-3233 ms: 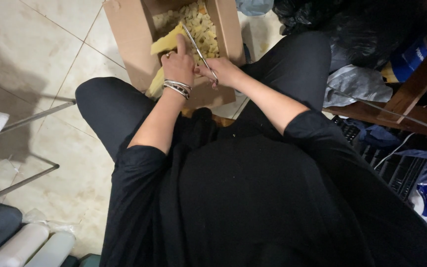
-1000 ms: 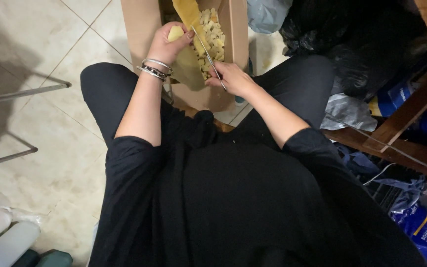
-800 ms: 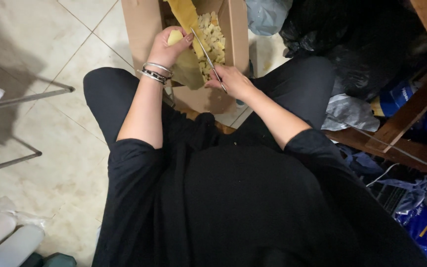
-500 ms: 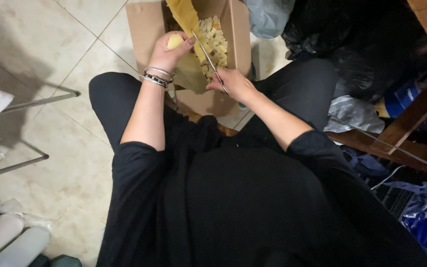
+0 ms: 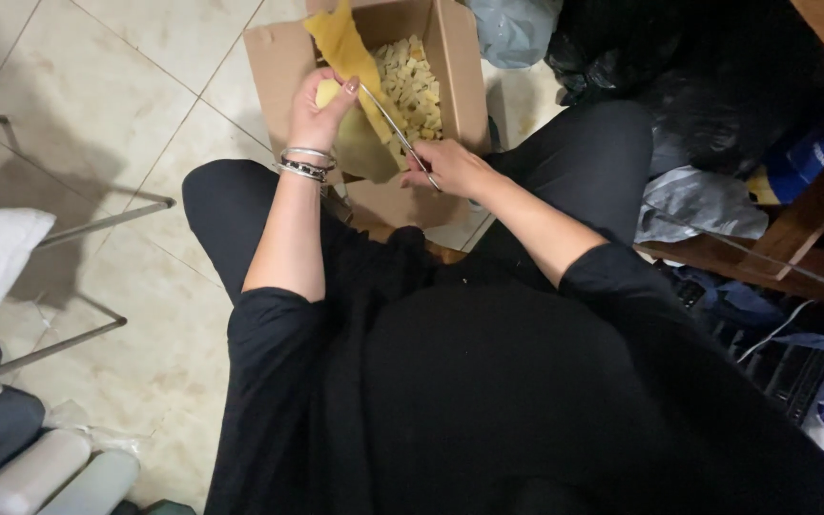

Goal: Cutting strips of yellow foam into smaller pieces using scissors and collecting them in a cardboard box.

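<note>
Yellow foam strip [image 5: 340, 43] hangs over the cardboard box [image 5: 274, 67], pinched in the left hand [image 5: 315, 107], prob so cut bits drop inside w/ the small yellow pieces [image 5: 412, 81]. Right hand [image 5: 450, 170] is closed round scissors [image 5: 395, 129], blades at the strip. Box sits on the tiled floor [image 5: 97, 114], btwn the knees. Dark bags [image 5: 679, 86] piled on the right.

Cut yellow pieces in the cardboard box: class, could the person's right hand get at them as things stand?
Probably yes, but not freely. The cut yellow pieces lie uncovered in the open cardboard box, just beyond the right hand. That hand is holding scissors, though, and the yellow sheet held by the left hand hangs partly across.
</note>
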